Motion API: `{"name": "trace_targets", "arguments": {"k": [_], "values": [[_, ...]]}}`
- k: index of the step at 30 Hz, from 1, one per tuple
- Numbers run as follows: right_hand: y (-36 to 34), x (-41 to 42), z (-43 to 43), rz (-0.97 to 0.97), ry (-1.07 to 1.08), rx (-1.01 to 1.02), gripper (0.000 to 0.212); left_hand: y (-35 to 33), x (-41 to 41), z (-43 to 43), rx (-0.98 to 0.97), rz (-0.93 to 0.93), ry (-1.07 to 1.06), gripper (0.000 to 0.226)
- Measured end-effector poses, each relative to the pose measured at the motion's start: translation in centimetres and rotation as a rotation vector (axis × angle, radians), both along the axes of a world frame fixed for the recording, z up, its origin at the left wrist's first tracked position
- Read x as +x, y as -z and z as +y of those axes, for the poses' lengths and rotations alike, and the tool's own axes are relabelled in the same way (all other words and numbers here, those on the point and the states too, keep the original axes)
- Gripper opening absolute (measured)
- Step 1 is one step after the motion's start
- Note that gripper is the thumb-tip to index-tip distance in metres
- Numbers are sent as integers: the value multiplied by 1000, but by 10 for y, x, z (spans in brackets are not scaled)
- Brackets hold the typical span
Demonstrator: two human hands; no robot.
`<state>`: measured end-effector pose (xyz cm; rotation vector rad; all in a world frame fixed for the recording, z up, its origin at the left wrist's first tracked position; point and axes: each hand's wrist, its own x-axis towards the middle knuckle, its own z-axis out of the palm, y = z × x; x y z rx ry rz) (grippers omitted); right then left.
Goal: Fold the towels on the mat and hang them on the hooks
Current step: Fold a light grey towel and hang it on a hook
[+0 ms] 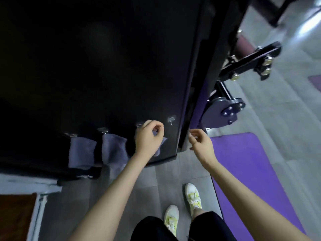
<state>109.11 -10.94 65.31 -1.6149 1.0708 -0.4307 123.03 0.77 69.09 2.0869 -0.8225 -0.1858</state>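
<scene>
Through the head camera, the left hand (149,136) curls its fingers round the top of a grey towel (162,140) at the third hook (139,125) on a dark panel (104,66). The hand covers most of both, so I cannot tell whether the cloth is on the hook. A second towel (113,146) and a leftmost towel (81,152) hang further left, their lower ends lost in shadow. The fourth hook (171,120) stands free. The right hand (201,141) hovers beside the panel's edge, fingers loosely curled, holding nothing. A purple mat (251,171) lies on the floor, partly hidden by the right forearm.
</scene>
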Motion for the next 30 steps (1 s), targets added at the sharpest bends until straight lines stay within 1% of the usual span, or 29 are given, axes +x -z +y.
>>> {"name": "trace_targets", "arguments": {"k": [4, 7, 12, 17, 20, 23, 24, 27, 30], "values": [[-14, -52, -2, -5, 139, 17, 8, -19, -23, -21, 59, 29, 220, 8], [-16, -102, -6, 1, 266, 19, 9, -26, -45, -51, 114, -5, 378, 8], [-14, -206, -8, 58, 569, 1, 14, -37, -111, -116, 168, -42, 659, 7], [-5, -316, 9, 106, 940, 4, 9, -38, -212, -182, 193, -99, 977, 10], [6, -379, 31, 132, 1154, 42, 8, -31, -284, -211, 208, -99, 1179, 11], [16, -434, 52, 156, 1344, 71, 14, -23, -357, -232, 210, -113, 1372, 21], [19, -451, 59, 157, 1404, 81, 15, -20, -380, -238, 215, -121, 1424, 21], [29, -501, 74, 180, 1581, 91, 10, -14, -451, -255, 221, -170, 1560, 11], [31, -550, 88, 171, 1714, 119, 8, -14, -527, -265, 221, -209, 1687, 12]]}}
